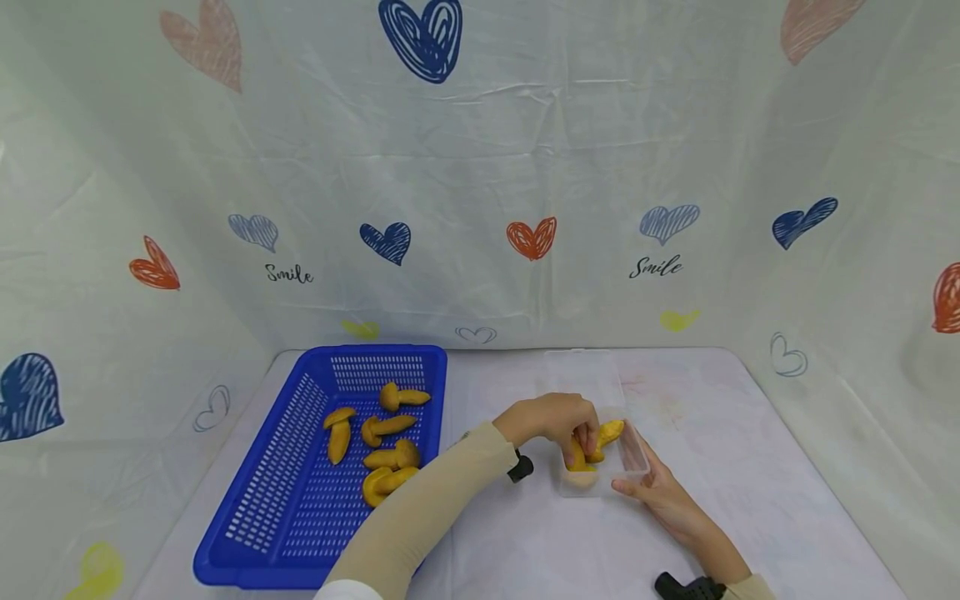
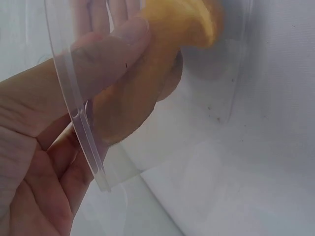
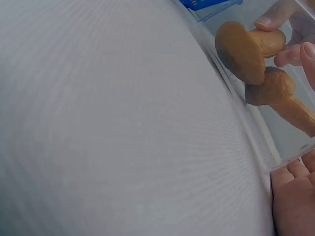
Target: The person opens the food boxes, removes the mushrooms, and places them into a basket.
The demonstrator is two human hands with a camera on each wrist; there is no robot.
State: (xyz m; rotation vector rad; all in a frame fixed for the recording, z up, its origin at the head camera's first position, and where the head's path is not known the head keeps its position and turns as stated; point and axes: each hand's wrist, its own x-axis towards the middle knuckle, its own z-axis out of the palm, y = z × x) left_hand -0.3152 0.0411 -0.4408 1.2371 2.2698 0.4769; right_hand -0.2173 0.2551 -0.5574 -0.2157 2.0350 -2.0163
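A clear plastic box (image 1: 633,454) lies on the table, with my left hand (image 1: 558,419) reaching into it from the left. Between thumb and fingers, that hand pinches the stem of a yellow-brown mushroom (image 2: 170,29), seen through the box wall in the left wrist view. The cap of this mushroom (image 3: 239,51) touches or nearly touches a second mushroom (image 3: 272,87) inside the box. At the box's right side, my right hand (image 1: 667,496) grips the wall, thumb at the near corner. The fingertips behind that wall are partly hidden.
A blue perforated basket (image 1: 251,571) stands on the left of the table, with several mushrooms (image 1: 340,439) in its right part; my left forearm crosses its near right corner. Behind the box lies a flat clear lid (image 1: 581,367). A white curtain with printed hearts hangs behind the table.
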